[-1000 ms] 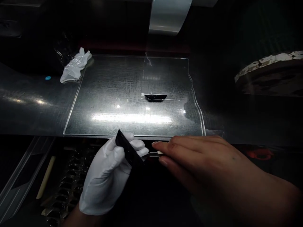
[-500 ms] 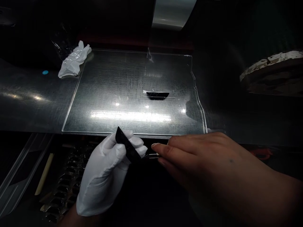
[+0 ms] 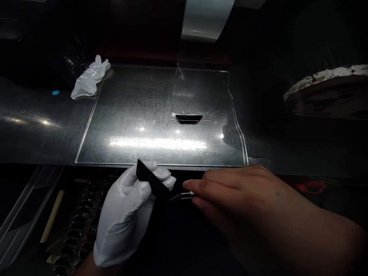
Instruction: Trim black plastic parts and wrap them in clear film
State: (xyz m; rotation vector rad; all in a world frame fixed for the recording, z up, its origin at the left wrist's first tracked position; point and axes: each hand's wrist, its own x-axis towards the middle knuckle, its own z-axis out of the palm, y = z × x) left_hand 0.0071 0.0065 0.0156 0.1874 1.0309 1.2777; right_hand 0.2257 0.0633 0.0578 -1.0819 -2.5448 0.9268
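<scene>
My left hand (image 3: pixel 123 214), in a white glove, pinches a slim black glossy piece (image 3: pixel 151 180) between thumb and fingers. The piece is tilted, its pointed upper end sticking out at the upper left. My bare right hand (image 3: pixel 244 199) is closed on a thin, knife-like tool (image 3: pixel 186 195), mostly hidden in the fingers. Its narrow tip reaches the lower right end of the black piece; whether they touch I cannot tell. A similar black piece (image 3: pixel 189 119) lies on the scratched clear sheet (image 3: pixel 138 103), by a strip of clear film.
Crumpled white gloves (image 3: pixel 90 78) lie at the sheet's upper left corner. A tray (image 3: pixel 76 234) of dark curved pieces sits below the table edge, beside a yellowish stick (image 3: pixel 52 216). A red-handled object (image 3: pixel 310 187) lies right. A pale film strip (image 3: pixel 205 19) hangs behind.
The view has shifted slightly. Both hands keep their grips near each other, and the tool's tip has changed its angle a little at the black piece's lower end.
</scene>
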